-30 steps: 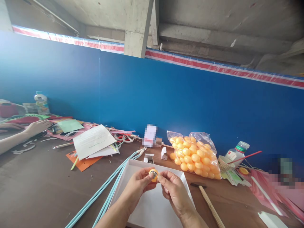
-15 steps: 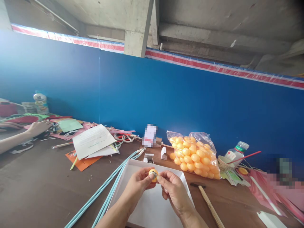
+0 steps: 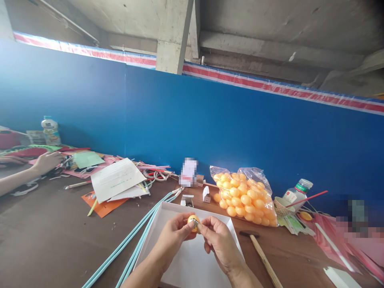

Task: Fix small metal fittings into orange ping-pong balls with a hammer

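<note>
An orange ping-pong ball (image 3: 191,219) is held in my left hand (image 3: 172,237), its thumb across the ball's front. Against the ball's face lies a small shiny metal piece (image 3: 195,222); its exact kind is too small to tell. My right hand (image 3: 218,237) pinches at that piece's right side with thumb and forefinger, the other fingers curled in. Both hands meet above a shallow white box (image 3: 192,272). Behind the box, a clear plastic bag (image 3: 244,196) is full of similar orange balls.
A hammer (image 3: 264,256) lies right of the box, light-blue cords (image 3: 129,244) to its left. Small white cartons (image 3: 206,194) stand behind it. Papers (image 3: 118,180) are at left, near a co-worker's hand (image 3: 49,161). A bottle (image 3: 298,194) stands at right.
My right fingertips have shifted slightly, and the metal piece looks tilted and more covered by them. Both hands otherwise stay in place around the ball.
</note>
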A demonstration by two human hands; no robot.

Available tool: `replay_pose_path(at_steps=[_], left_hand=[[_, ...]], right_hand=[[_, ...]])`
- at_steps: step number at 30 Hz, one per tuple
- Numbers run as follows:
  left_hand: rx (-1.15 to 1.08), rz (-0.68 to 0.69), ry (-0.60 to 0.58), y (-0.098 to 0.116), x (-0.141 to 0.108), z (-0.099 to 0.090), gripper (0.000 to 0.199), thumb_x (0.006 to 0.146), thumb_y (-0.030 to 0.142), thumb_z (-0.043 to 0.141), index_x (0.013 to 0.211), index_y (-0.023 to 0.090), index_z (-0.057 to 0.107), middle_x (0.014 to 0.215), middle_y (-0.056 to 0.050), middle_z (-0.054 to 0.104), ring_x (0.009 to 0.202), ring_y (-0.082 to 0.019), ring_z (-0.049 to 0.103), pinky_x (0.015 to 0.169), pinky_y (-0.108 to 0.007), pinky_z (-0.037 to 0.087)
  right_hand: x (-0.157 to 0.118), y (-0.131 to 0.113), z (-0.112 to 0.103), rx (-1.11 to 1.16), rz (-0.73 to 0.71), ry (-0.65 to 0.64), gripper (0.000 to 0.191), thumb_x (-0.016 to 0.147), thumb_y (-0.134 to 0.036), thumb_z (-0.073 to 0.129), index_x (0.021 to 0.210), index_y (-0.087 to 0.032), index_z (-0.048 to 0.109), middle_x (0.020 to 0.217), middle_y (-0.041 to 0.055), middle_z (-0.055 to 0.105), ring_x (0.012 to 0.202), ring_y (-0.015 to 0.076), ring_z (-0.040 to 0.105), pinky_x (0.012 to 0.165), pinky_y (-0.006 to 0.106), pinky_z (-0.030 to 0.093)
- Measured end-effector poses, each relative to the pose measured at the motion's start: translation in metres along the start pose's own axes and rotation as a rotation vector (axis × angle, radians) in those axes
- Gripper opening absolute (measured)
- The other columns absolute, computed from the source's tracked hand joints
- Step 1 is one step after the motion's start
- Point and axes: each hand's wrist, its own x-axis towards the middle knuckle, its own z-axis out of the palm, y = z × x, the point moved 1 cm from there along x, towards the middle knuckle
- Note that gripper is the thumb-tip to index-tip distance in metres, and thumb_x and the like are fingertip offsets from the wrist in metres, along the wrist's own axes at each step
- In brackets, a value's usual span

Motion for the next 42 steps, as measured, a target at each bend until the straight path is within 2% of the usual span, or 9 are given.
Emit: replay_pose_path(at_steps=[7, 15, 25, 29, 32, 35, 37, 39, 42], left_hand=[[-0.038, -0.017, -0.004, 0.001, 0.000, 0.000, 0.055, 0.063, 0.050, 0.074, 0.103, 0.013, 0.066, 0.097, -0.013, 0.070, 0.090, -0.026, 0.066, 0.085, -0.039, 0.048], [-0.150, -0.075, -0.070, 0.003, -0.001, 0.000, 0.051, 0.066, 0.045, 0.073, 0.106, 0.015, 0.065, 0.103, -0.012, 0.069, 0.099, -0.025, 0.063, 0.086, -0.034, 0.046], [-0.127, -0.044, -0.062, -0.002, 0.002, -0.002, 0.051, 0.065, 0.046, 0.074, 0.104, 0.014, 0.066, 0.103, -0.012, 0.068, 0.091, -0.024, 0.065, 0.087, -0.037, 0.048], [-0.152, -0.047, -0.084, 0.002, 0.000, 0.000, 0.047, 0.067, 0.042, 0.074, 0.104, 0.013, 0.066, 0.102, -0.012, 0.068, 0.091, -0.022, 0.065, 0.085, -0.033, 0.049], [-0.211, -0.066, -0.068, 0.008, -0.004, 0.002, 0.041, 0.072, 0.034, 0.072, 0.105, 0.012, 0.064, 0.099, -0.012, 0.068, 0.085, -0.019, 0.066, 0.083, -0.030, 0.051], [-0.300, -0.089, -0.046, 0.011, -0.007, 0.003, 0.035, 0.075, 0.026, 0.070, 0.105, 0.010, 0.062, 0.095, -0.013, 0.069, 0.080, -0.017, 0.067, 0.082, -0.029, 0.052], [-0.346, -0.101, -0.048, 0.011, -0.008, 0.003, 0.032, 0.076, 0.023, 0.069, 0.105, 0.010, 0.061, 0.094, -0.013, 0.069, 0.078, -0.016, 0.067, 0.080, -0.028, 0.053], [-0.375, -0.093, -0.063, 0.009, -0.008, 0.002, 0.031, 0.077, 0.022, 0.067, 0.105, 0.009, 0.060, 0.095, -0.013, 0.069, 0.077, -0.015, 0.067, 0.079, -0.027, 0.054], [-0.373, -0.072, -0.101, 0.006, -0.006, -0.001, 0.029, 0.078, 0.022, 0.066, 0.103, 0.009, 0.060, 0.093, -0.013, 0.069, 0.076, -0.015, 0.067, 0.077, -0.026, 0.055]], right_hand=[[-0.001, -0.006, 0.003, -0.075, -0.031, 0.032, 0.037, 0.075, -0.054, 0.062, 0.069, -0.019, 0.051, 0.063, -0.0043, 0.056, 0.040, 0.0052, 0.040, 0.038, 0.020, 0.030], [0.001, -0.002, 0.003, 0.027, -0.084, -0.017, 0.035, 0.084, -0.052, 0.049, 0.076, -0.019, 0.054, 0.048, -0.0081, 0.042, 0.041, 0.0064, 0.038, 0.043, 0.021, 0.033], [0.002, -0.001, 0.006, -0.122, -0.124, 0.027, 0.033, 0.081, -0.051, 0.055, 0.072, -0.021, 0.046, 0.050, -0.0098, 0.041, 0.038, 0.0051, 0.034, 0.038, 0.020, 0.026], [-0.003, -0.015, 0.004, -0.178, -0.143, 0.039, 0.033, 0.082, -0.052, 0.053, 0.075, -0.020, 0.048, 0.054, -0.0082, 0.046, 0.041, 0.0056, 0.037, 0.039, 0.019, 0.029], [-0.015, -0.034, -0.013, -0.239, -0.147, 0.052, 0.034, 0.084, -0.054, 0.047, 0.087, -0.021, 0.053, 0.077, -0.0014, 0.060, 0.051, 0.0084, 0.048, 0.045, 0.020, 0.039], [-0.035, -0.040, -0.048, -0.473, -0.131, 0.158, 0.033, 0.084, -0.054, 0.046, 0.094, -0.024, 0.054, 0.087, 0.0015, 0.063, 0.069, 0.0143, 0.059, 0.058, 0.024, 0.047], [-0.051, -0.028, -0.078, -0.743, -0.086, 0.259, 0.028, 0.084, -0.050, 0.047, 0.096, -0.025, 0.055, 0.095, 0.0036, 0.065, 0.084, 0.0192, 0.062, 0.071, 0.029, 0.048], [-0.067, -0.006, -0.107, -1.059, 0.050, 0.393, 0.027, 0.082, -0.045, 0.049, 0.100, -0.026, 0.055, 0.102, 0.0072, 0.064, 0.093, 0.0260, 0.062, 0.073, 0.036, 0.047], [-0.086, 0.032, -0.135, -1.418, 0.196, 0.470, 0.025, 0.082, -0.039, 0.049, 0.096, -0.021, 0.058, 0.096, 0.0123, 0.064, 0.092, 0.0339, 0.063, 0.070, 0.042, 0.047]])
